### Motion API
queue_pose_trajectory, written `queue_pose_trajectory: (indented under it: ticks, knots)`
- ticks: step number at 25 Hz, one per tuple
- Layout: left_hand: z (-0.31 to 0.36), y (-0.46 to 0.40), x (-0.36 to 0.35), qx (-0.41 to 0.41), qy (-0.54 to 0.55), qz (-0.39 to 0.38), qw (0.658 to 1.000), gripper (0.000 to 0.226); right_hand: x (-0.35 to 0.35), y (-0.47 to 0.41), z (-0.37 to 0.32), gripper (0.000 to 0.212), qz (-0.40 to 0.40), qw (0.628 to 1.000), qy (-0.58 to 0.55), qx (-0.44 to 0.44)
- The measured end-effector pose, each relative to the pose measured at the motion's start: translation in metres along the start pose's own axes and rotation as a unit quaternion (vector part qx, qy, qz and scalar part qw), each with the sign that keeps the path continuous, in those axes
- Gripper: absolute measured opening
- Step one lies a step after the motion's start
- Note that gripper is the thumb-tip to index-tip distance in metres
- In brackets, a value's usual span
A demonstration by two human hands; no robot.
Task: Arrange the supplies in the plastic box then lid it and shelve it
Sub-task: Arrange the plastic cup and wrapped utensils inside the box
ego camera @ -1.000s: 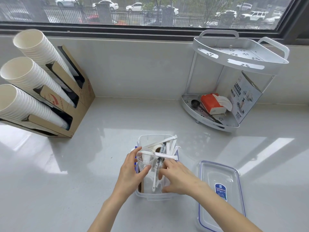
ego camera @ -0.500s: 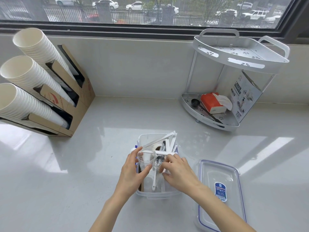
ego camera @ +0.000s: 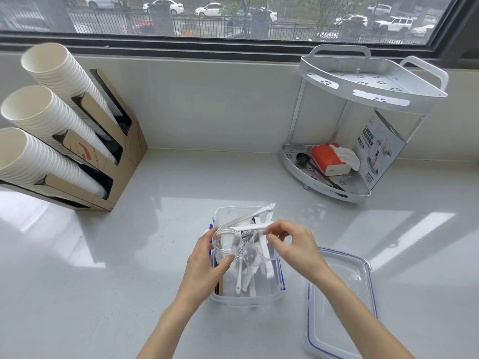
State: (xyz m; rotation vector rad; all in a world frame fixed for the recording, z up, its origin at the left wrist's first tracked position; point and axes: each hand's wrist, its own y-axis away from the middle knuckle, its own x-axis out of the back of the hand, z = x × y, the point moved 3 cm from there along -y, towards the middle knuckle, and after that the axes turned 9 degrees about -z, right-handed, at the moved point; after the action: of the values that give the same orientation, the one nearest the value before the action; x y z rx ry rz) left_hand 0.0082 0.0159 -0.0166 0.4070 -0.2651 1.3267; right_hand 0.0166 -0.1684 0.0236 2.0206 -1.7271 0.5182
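A clear plastic box (ego camera: 246, 300) with blue clips stands on the counter in front of me, holding white plastic spoons (ego camera: 239, 277) and wrapped sticks. My left hand (ego camera: 204, 265) grips a small clear plastic cup (ego camera: 226, 243) over the box's left side. My right hand (ego camera: 293, 244) hovers over the box's right side, thumb and fingertips pinching the end of a long white stick (ego camera: 252, 226) that lies across the box top. The clear lid (ego camera: 337, 301) with a blue seal lies flat to the right of the box.
A white two-tier corner shelf (ego camera: 363, 141) stands at the back right, with an orange tissue pack (ego camera: 329, 158), a black scoop and a leaflet on its lower tier. A cardboard holder with stacked paper cups (ego camera: 51, 125) sits at the left. A window runs behind.
My right hand has risen out of the box and now pinches the white stick at the top. My left hand keeps the clear cup in about the same place.
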Motion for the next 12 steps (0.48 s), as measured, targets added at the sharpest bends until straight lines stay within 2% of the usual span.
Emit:
queue_pose_trajectory:
  ticks: [6, 10, 12]
  knots:
    - [0.005, -0.001, -0.005, -0.028, -0.033, -0.021, 0.999, 0.059, 0.004, -0.016, -0.013, 0.023, -0.01, 0.989, -0.141, -0.036]
    - [0.012, 0.0, -0.008, -0.038, -0.024, -0.034, 0.998, 0.056, -0.009, -0.025, -0.018, 0.014, -0.028, 0.998, -0.039, -0.049]
    - [0.015, 0.001, -0.008, -0.049, -0.02, -0.038, 0.998, 0.054, -0.018, -0.028, -0.017, 0.016, -0.041, 0.997, 0.03, -0.05]
